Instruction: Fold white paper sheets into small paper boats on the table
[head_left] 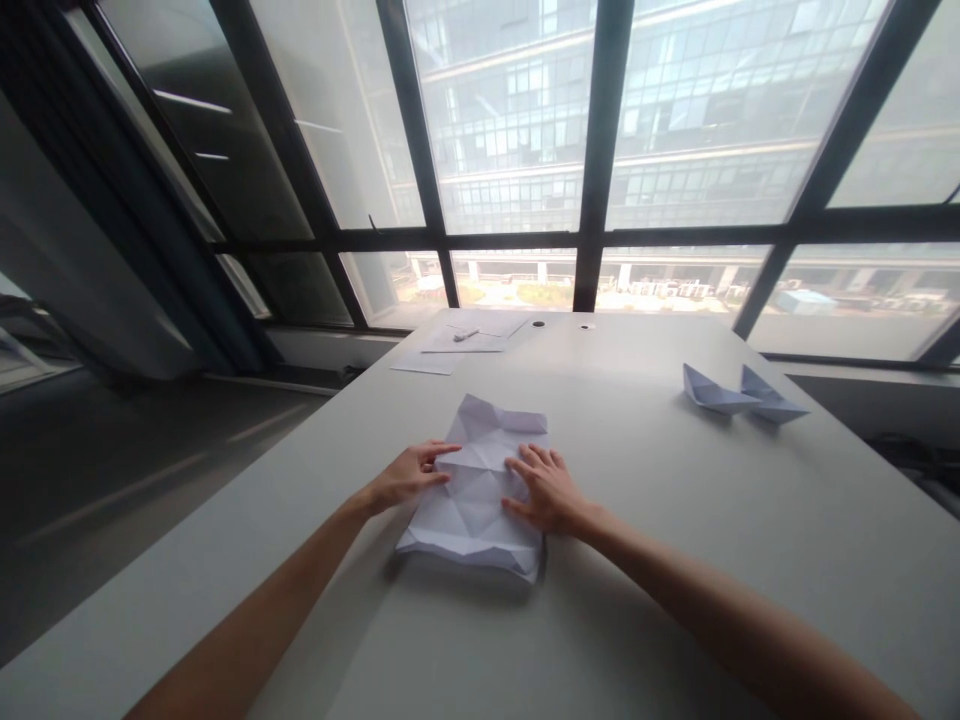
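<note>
A creased sheet of white paper (480,505) lies on the white table in front of me, marked by crossing fold lines. Its near edge curls up off the tabletop, and its far end is bent as well. At the sheet's left edge is my left hand (409,475), thumb and fingers apart and touching the paper. My right hand (546,488) rests on the right side of the sheet with its fingers spread.
Two folded paper boats (716,392) stand at the right of the table (637,620). Flat paper sheets (424,362) lie at the far left, with a small object (465,335) on top that I cannot make out. Windows (510,120) rise behind the table.
</note>
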